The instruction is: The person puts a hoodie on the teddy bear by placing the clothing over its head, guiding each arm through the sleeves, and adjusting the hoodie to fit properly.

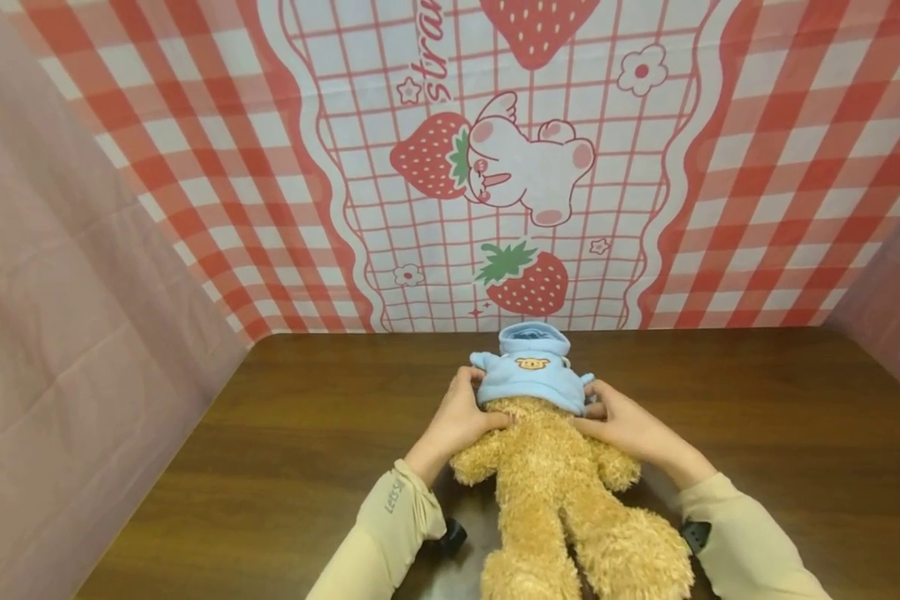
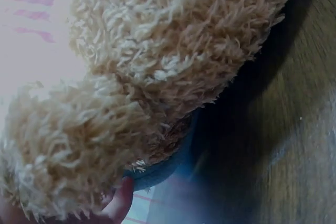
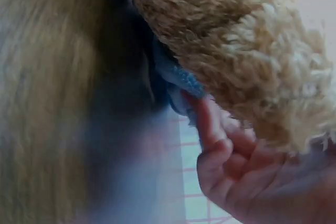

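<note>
A golden-brown, curly-furred teddy bear (image 1: 543,467) lies on the table, its feet toward the person. Its head is covered by a small light blue sweater (image 1: 528,385) with a bear-face patch and a raised collar. At the sweater's left side, the left hand (image 1: 461,421) grips the hem, thumb against the bear's fur. The right hand (image 1: 633,422) pinches the hem on the opposite side. In the left wrist view, fur hides most of the left hand, though a finger (image 2: 122,200) touches the blue cloth. The right wrist view has the right hand's curled fingers (image 3: 210,124) at the blue edge.
The brown wooden table (image 1: 307,433) runs back to an upright cloth (image 1: 450,192) with red checks and strawberry prints. Pale pink curtains (image 1: 82,333) hang at both sides. Dark wrist cameras (image 1: 450,537) sit at the cuffs of the person's sleeves.
</note>
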A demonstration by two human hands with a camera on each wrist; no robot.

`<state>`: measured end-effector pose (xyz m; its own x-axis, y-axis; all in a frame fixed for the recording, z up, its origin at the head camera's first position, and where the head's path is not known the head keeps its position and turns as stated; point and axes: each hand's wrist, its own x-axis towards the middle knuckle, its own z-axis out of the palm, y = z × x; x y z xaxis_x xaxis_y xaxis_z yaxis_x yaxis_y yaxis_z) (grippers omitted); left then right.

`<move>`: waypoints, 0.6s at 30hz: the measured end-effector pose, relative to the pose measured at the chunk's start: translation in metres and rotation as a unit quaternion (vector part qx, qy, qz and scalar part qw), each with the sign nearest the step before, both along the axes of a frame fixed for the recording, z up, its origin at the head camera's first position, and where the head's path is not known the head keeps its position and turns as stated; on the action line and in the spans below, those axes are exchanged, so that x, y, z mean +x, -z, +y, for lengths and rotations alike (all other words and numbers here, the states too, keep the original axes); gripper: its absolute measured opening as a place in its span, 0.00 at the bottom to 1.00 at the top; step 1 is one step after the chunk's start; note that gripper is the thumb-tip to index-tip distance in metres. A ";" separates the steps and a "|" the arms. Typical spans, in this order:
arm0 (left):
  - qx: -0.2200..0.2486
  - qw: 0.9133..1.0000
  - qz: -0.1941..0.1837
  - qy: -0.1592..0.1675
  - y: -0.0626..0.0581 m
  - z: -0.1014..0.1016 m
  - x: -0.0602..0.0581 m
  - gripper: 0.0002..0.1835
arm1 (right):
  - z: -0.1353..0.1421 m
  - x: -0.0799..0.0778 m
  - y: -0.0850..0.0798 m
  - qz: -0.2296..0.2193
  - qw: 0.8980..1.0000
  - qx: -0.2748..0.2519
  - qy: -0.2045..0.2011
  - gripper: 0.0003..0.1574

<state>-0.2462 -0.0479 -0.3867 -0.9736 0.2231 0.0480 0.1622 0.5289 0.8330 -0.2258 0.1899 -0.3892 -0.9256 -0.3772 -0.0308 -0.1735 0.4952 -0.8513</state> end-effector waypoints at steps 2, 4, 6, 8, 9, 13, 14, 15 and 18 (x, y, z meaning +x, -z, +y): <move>0.013 1.000 0.017 0.000 -0.001 0.000 0.000 0.35 | 0.001 0.000 -0.004 0.011 0.999 0.029 0.030 0.30; 0.016 0.999 0.035 0.007 -0.001 0.001 -0.001 0.34 | 0.001 0.000 -0.007 0.046 0.995 0.057 0.066 0.32; 0.013 0.999 0.047 0.016 -0.001 0.001 -0.001 0.34 | 0.000 0.000 -0.008 0.107 0.987 0.072 0.093 0.30; 0.006 0.998 0.052 0.016 0.000 0.002 0.000 0.34 | -0.004 -0.001 -0.006 0.179 0.976 0.072 0.102 0.27; 0.003 0.998 0.054 0.014 0.001 0.002 0.001 0.34 | -0.006 -0.001 -0.004 0.216 0.969 0.070 0.098 0.26; -0.015 0.998 0.064 -0.010 0.003 0.005 0.005 0.33 | -0.015 0.000 0.002 0.326 0.940 0.057 0.087 0.25; -0.020 0.997 0.067 -0.018 0.004 0.006 0.006 0.32 | -0.017 0.000 0.004 0.342 0.934 0.054 0.090 0.25; -0.025 0.997 0.069 -0.026 0.004 0.008 0.008 0.31 | -0.018 0.001 0.005 0.354 0.929 0.052 0.098 0.24; -0.039 0.995 0.077 -0.050 0.005 0.011 0.011 0.28 | -0.020 0.002 0.006 0.365 0.922 0.042 0.120 0.20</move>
<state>-0.2352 -0.0368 -0.3915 -0.9737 0.1334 0.1846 0.2274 0.6110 0.7582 -0.2241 0.1700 -0.3948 -0.7672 -0.1836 0.6146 -0.5625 0.6529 -0.5072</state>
